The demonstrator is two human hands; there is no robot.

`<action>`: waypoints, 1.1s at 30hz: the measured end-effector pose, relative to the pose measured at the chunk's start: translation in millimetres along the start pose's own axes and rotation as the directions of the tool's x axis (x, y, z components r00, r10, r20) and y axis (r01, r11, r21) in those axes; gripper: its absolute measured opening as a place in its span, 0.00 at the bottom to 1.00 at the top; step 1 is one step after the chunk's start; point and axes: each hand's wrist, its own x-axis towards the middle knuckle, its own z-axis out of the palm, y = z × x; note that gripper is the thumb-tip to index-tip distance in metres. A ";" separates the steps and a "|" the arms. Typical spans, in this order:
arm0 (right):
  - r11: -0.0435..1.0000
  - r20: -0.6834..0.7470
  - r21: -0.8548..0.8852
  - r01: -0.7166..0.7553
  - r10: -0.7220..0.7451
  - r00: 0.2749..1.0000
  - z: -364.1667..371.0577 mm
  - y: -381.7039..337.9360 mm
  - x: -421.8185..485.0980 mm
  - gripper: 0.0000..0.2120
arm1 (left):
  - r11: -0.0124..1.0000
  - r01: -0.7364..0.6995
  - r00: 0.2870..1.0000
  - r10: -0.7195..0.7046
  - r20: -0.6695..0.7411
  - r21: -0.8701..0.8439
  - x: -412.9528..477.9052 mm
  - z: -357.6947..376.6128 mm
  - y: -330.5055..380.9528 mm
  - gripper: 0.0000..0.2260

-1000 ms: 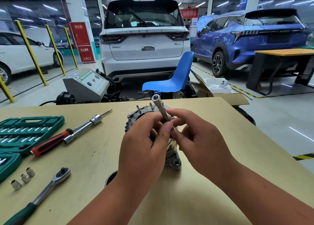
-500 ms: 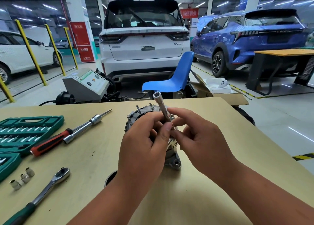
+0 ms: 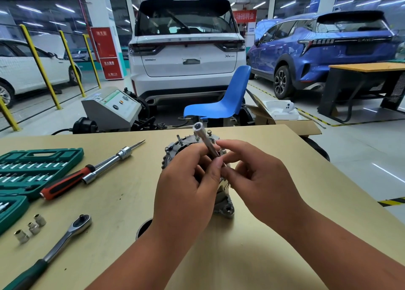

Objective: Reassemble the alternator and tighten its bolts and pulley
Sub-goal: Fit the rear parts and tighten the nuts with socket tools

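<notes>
while the alternator stands on the bench towards its far edge, it is largely hidden behind the two hands, which are brought together just in front of it. a long socket is pinched between the fingertips of the left hand and the right hand; its open end is pointed up and away, tilted slightly to the left. what lies at its lower end cannot be told, as it is covered by the fingers. one mounting lug of the alternator is seen below the hands, resting on the bench.

at the left edge an open green tool case is laid flat, and rows of small bits are seated in its slots; more bits are held in its nearer half. a red-handled driver is laid beside the case, with a chrome shaft crossed beside it. three small sockets are set loose on the bench, and a ratchet with a green grip is placed just beside them. a dark round object is partly hidden by the left forearm.

beyond the bench, an open cardboard box is seen, in which a white tray is held.
</notes>
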 end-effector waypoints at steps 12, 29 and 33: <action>0.995 -0.014 -0.063 0.076 -0.077 0.997 0.3 1.2 -1.1 0.15 | 0.999 0.020 0.999 -0.019 -0.039 0.028 -0.7 -0.2 2.5 0.06; 0.995 -0.034 -0.082 0.049 -0.052 0.998 1.7 2.0 0.1 0.14 | 0.999 0.036 0.999 -0.036 -0.030 -0.015 -0.5 -0.5 2.1 0.05; 0.996 -0.002 -0.070 0.051 -0.052 0.999 1.1 2.1 -0.1 0.23 | 0.997 0.048 0.999 -0.049 -0.018 -0.056 -0.3 -1.3 2.1 0.07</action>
